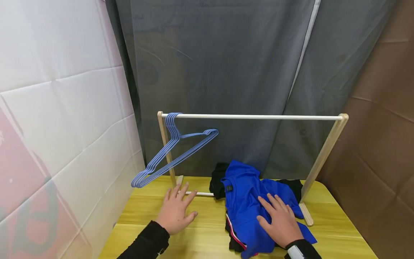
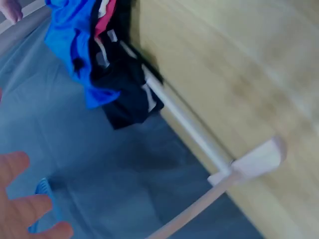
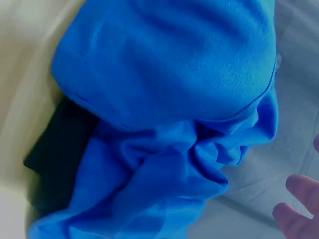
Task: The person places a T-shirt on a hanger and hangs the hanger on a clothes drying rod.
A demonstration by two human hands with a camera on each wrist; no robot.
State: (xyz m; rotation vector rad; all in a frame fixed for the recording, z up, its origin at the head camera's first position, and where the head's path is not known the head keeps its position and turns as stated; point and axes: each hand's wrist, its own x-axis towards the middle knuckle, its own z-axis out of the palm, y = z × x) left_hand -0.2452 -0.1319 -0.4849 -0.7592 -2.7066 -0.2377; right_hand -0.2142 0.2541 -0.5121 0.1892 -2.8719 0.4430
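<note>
On the table [image 1: 207, 233], a blue shirt [image 1: 245, 216] is overhung by spread right hand [image 1: 279, 221]; beyond spread left hand [image 1: 177, 212], hangers [image 1: 160, 155] are held by hooks [image 1: 171, 126]

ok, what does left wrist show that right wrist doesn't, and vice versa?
Left wrist only: the left hand, blue hangers, the rack's white lower bar, wooden foot and post, plus red-and-white trim.

Right wrist only: a curved seam or hem, close up, on the blue shirt.

Both: that shirt, black cloth against it, the tabletop and grey curtain. The right hand enters at right wrist's right edge; the hand cut off in left wrist's top-left corner is probably the same one.
</note>
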